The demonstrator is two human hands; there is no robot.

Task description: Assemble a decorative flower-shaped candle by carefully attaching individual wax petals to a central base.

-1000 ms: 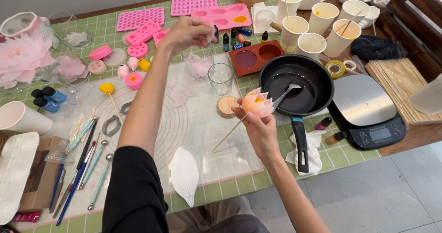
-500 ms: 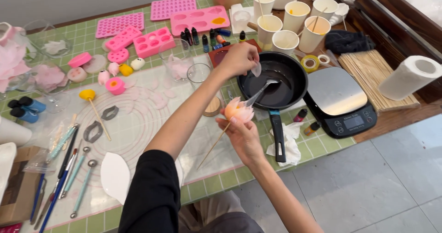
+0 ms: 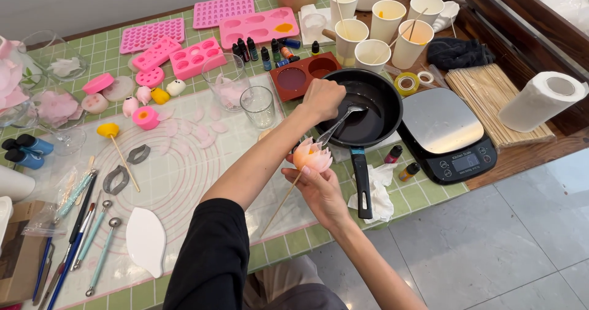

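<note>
My right hand grips a thin wooden stick topped by a peach-pink layered flower, held just in front of the black frying pan. My left hand, on a black-sleeved arm, reaches across to the pan's left rim. Its fingers are curled downward and pinched on a small pale petal, which is mostly hidden. A metal spoon rests in the pan, bowl in the dark liquid, handle pointing at the flower.
Around the pan are a digital scale, a red two-well mould, a glass, paper cups, dye bottles, pink moulds, a paper towel roll and skewers. Tools and a white leaf shape lie on the mat at left.
My left hand came from the petal bowl at the back left across to the pan's rim. The flower in my right hand stayed beside the pan, and the camera shifted.
</note>
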